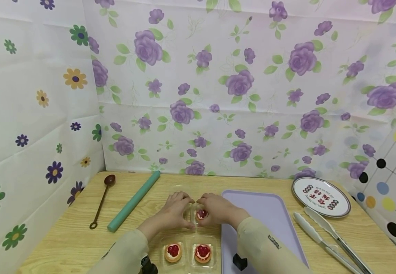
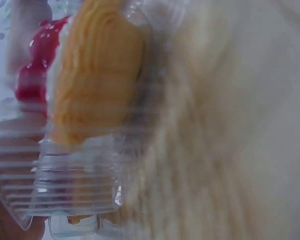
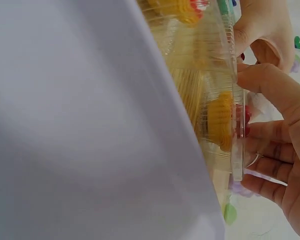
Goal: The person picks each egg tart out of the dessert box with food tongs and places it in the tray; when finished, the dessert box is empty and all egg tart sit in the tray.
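A clear plastic box (image 1: 188, 239) with several pockets lies on the wooden table (image 1: 64, 236). Two jam tarts sit in its near pockets, one on the left (image 1: 173, 252) and one on the right (image 1: 203, 253). My left hand (image 1: 181, 213) and right hand (image 1: 211, 211) grip the box's far part, fingers curled around a third jam tart (image 1: 201, 214). In the right wrist view my right hand (image 3: 250, 102) has its thumb and fingers on the box's rim (image 3: 237, 150), beside that tart (image 3: 221, 120). The left wrist view shows the tart (image 2: 95, 70) close through ribbed plastic (image 2: 65, 185).
A lilac tray (image 1: 266, 213) lies just right of the box. A teal rolling pin (image 1: 134, 200) and a brown spoon (image 1: 102, 205) lie to the left. A printed plate (image 1: 320, 196) and metal tongs (image 1: 328, 236) are at the right. Floral sheets wall in the table.
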A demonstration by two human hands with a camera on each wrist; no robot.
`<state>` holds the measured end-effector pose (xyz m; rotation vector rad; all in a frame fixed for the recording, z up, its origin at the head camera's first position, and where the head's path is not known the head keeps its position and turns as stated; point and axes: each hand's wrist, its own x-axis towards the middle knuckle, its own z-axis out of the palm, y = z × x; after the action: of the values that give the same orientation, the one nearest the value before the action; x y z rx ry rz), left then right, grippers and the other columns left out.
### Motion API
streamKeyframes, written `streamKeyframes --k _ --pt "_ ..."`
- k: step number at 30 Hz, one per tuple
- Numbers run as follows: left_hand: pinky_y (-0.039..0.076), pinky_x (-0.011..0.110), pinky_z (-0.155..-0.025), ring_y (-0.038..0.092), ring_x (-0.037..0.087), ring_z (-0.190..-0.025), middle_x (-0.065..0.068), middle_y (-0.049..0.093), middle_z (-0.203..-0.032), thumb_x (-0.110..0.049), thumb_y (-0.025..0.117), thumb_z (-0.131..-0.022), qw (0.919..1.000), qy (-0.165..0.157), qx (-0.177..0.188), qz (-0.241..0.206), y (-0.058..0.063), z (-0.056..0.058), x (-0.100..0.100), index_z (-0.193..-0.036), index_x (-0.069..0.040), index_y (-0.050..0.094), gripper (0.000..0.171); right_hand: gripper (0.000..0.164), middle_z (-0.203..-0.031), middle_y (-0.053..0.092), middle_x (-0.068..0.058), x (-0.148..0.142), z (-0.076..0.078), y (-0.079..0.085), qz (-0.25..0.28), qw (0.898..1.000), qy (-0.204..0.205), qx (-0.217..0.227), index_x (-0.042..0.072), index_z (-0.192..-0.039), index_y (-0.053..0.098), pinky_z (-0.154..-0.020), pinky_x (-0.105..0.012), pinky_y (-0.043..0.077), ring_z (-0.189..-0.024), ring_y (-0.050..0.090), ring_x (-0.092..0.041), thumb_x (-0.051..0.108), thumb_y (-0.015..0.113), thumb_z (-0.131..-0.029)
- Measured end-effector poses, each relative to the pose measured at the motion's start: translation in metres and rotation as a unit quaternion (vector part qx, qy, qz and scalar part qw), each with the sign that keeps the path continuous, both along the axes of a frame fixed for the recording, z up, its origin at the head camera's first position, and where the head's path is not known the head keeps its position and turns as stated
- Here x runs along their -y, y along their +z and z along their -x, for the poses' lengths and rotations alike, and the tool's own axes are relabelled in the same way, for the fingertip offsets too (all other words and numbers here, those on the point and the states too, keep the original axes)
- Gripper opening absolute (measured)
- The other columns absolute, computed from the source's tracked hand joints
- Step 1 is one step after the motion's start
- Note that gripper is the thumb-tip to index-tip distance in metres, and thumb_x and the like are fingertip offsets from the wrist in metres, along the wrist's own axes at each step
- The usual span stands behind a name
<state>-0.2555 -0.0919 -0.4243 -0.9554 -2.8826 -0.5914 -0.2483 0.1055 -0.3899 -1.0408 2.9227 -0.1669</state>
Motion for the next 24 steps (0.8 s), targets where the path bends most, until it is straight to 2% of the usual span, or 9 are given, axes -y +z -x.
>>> streamKeyframes --k 11,17,24 --pt "0.033 0.049 -0.104 0.045 0.027 -0.117 0.007 0.051 -0.122 -0.050 0.085 -0.064 0.9999 -0.004 0.005 -0.008 -0.002 0.002 -0.001 -0.123 -0.009 0.058 0.077 0.062 -0.125 0.063 -0.007 -0.004 0.002 -0.002 0.009 1.000 0.021 -0.010 0.007 -0.126 0.062 -0.100 -0.036 0.049 -0.116 0.058 -0.022 0.043 0.073 -0.077" --pt "0.030 0.051 -0.109 0.044 0.027 -0.119 0.007 0.051 -0.122 -0.048 0.085 -0.064 0.9996 -0.003 0.025 -0.015 -0.002 -0.001 0.000 -0.125 -0.008 0.057 0.078 0.061 -0.127 0.063 -0.010 -0.005 0.007 -0.002 0.036 0.999 0.012 0.038 0.005 -0.127 0.061 -0.102 -0.039 0.047 -0.117 0.058 -0.024 0.047 0.070 -0.083" --pt "0.030 0.051 -0.109 0.043 0.026 -0.120 0.006 0.051 -0.123 -0.049 0.085 -0.065 0.9991 -0.001 0.038 -0.017 -0.001 -0.001 0.000 -0.127 -0.009 0.056 0.079 0.068 -0.120 0.065 -0.011 -0.004 0.010 0.000 0.054 0.995 -0.012 0.085 0.001 -0.130 0.058 -0.097 -0.038 0.050 -0.107 0.062 -0.023 0.044 0.074 -0.080"
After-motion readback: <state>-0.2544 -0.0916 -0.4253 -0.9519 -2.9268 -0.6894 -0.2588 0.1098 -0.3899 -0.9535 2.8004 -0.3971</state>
